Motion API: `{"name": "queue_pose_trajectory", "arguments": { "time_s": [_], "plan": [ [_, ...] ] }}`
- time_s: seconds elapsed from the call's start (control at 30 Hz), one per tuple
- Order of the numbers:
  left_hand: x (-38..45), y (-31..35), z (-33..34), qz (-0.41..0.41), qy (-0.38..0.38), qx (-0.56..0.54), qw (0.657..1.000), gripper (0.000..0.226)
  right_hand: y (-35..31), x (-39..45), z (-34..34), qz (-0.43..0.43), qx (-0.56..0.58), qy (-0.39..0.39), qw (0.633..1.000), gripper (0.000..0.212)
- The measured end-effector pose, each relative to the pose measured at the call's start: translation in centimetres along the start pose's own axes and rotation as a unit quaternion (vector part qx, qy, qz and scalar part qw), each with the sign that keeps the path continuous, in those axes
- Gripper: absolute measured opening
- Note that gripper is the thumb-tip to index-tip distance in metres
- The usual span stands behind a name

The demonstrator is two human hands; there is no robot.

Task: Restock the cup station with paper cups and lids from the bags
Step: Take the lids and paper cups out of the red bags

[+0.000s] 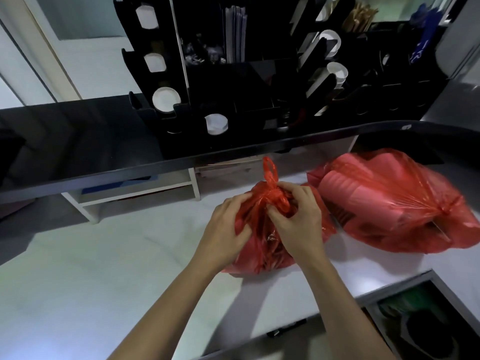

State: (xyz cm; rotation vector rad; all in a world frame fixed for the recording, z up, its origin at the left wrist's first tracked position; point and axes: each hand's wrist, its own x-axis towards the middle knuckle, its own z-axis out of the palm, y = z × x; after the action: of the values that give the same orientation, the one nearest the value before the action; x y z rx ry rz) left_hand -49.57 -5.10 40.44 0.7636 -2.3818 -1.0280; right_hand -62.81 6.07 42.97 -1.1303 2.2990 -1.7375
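Pinching the knotted handles of the small red bag (262, 229) with left hand (228, 224) and right hand (296, 219), mid-counter (104, 268); thin, slippery film, light contents, best worked at the knot.

no readable text, dark print on larger red bag (384, 203) illegible

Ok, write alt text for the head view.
Both hands, left hand and right hand, grip the knotted top of a red bag on a white counter. A second tied red bag lies to its right, below a black cup station.
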Motion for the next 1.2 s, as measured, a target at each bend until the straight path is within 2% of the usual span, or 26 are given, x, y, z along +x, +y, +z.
{"name": "queue_pose_trajectory", "arguments": {
  "time_s": [0.47, 0.67, 0.83, 1.0, 1.2],
  "plan": [
    [3.8, -1.3, 1.3, -0.028, 0.009, -0.028, 0.999, 0.065, 2.4, 3.9, 0.9, 0.009, -0.004, -0.048, 0.999, 0.047],
    [4.6, -1.1, 2.1, -0.055, 0.034, -0.027, 0.998, 0.06, 3.8, 5.6, 0.9, 0.003, 0.005, -0.097, 0.995, 0.041],
    [5.5, 0.1, 2.7, -0.081, 0.069, -0.009, 0.994, 0.048, 5.4, 6.9, 0.5, 0.012, 0.019, -0.156, 0.987, 0.041],
    [6.5, 0.9, 4.0, -0.098, 0.125, -0.068, 0.985, 0.024, 6.8, 7.3, 0.5, 0.002, 0.034, -0.196, 0.98, 0.038],
    [7.4, 1.9, 4.3, -0.14, 0.149, -0.141, 0.969, 0.014, 7.1, 7.4, 0.2, 0.008, 0.072, -0.259, 0.963, 0.049]
  ]
}}
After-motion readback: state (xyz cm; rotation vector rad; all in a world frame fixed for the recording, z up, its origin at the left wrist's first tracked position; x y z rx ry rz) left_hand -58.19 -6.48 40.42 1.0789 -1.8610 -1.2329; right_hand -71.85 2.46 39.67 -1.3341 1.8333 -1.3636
